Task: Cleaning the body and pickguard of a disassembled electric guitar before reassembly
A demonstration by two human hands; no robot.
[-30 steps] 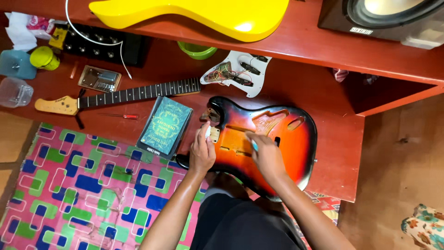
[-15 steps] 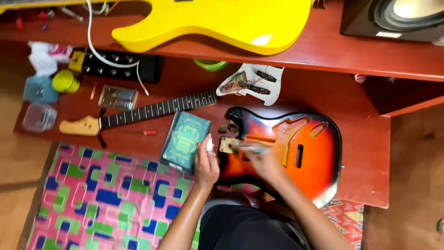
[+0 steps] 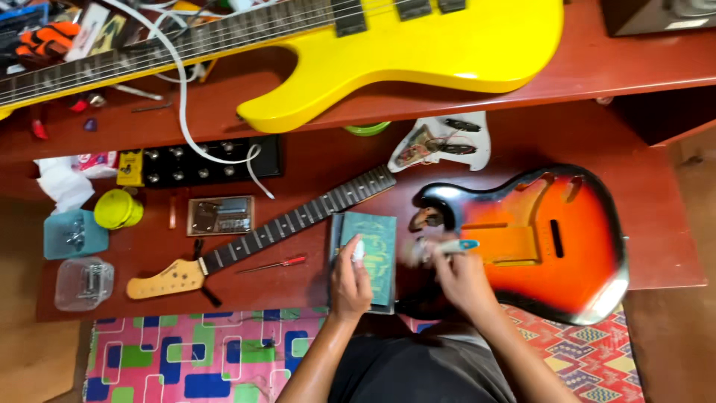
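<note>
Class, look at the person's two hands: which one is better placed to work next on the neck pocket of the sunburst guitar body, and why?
Probably the right hand: it holds a blue-handled tool beside the sunburst guitar body. The left hand rests on the teal booklet, farther away.

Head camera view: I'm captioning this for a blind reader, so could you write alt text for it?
A person's right hand holds a light blue-handled tool at the neck end of a sunburst guitar body on a red workbench. Their left hand rests on a teal booklet, beside a detached guitar neck.
</note>
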